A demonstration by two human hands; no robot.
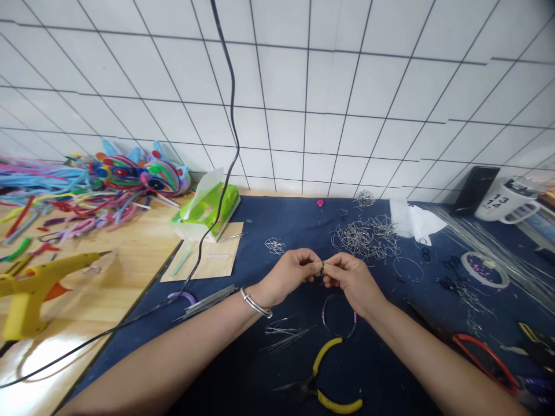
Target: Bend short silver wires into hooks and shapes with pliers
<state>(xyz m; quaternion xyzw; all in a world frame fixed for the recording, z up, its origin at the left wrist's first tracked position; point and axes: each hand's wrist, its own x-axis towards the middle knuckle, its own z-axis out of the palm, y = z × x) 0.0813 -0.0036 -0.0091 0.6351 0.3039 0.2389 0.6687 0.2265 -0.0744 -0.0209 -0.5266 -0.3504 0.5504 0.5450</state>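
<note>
My left hand (299,273) and my right hand (347,277) meet fingertip to fingertip above the dark blue cloth (255,219). Both pinch at one spot, where a tiny dark piece shows between the fingers; it is too small to name. Just below them lies a thin ring strung with pink beads (356,319); whether it connects to the pinched piece I cannot tell. Pliers with yellow handles (327,355) rest open nearer to me, beside a few loose wire pieces (286,335). Beyond my right hand sits a tangled heap of bent wires (368,237).
A yellow glue gun (39,289) and colourful pipe cleaners (78,202) occupy the wooden table at left. A green tissue pack (217,214) has a black cable (232,104) crossing it. At right are a bead dish (485,270), long wires (489,254), a white mug (503,202) and red-handled scissors (485,358).
</note>
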